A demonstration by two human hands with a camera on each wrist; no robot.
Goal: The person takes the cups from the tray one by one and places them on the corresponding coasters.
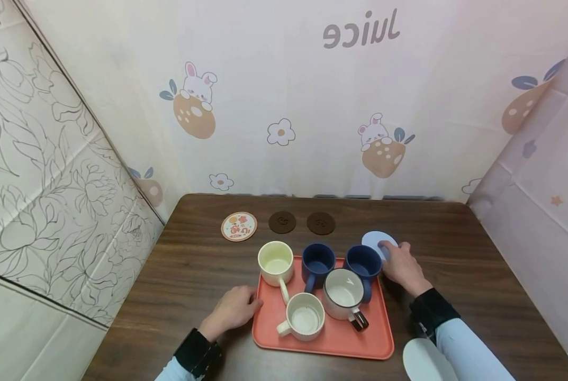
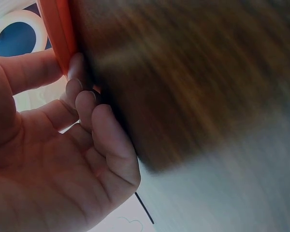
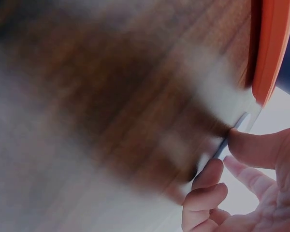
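Head view: we looked down over the tabletop (image 1: 183,259) from its near side, facing its far edge. Wrist views: we looked tilted, close in on left hand (image 1: 233,307) and right hand (image 1: 403,265); all three shared the coral tray (image 1: 333,338).

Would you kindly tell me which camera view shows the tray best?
The head view, since it shows most of the tray, though mugs hide parts. The left wrist view shows only a strip of its edge, gripped by the left hand; the right wrist view, only a curved bit of rim.
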